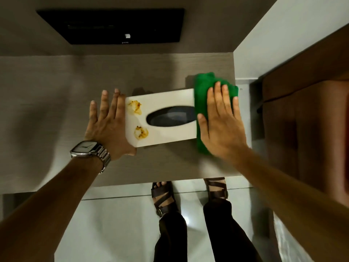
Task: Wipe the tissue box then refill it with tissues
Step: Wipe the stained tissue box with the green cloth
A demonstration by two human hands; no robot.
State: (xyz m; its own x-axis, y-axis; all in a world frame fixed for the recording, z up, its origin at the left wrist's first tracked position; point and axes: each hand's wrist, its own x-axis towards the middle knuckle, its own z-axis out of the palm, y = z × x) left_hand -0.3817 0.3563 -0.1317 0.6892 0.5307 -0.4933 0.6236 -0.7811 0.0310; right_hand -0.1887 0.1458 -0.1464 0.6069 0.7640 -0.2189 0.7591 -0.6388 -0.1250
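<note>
White tissue box [166, 103], one, lying flat on grey wood-grain counter [56, 87] between the two hands; oval opening [171, 116] on top, one, dark inside, no tissue showing. Yellow-brown stains [134, 107] on box top, two, both at the end nearest left hand; second stain [141, 132] nearer the body than the first. Left hand [107, 125]: fingers spread wide and straight, palm side against the box's short end, thumb tucked under near corner; holding nothing. Right hand [221, 120]: flat, fingers extended and close together, pressed down on green cloth [203, 87], one, bunched; cloth covering box's far end and overlapping edge of opening. Wristwatch [86, 151] on left wrist, one, metal bracelet. Black rectangular panel [117, 27] beyond both hands, one. Sandalled feet [162, 197] below counter edge, two.
</note>
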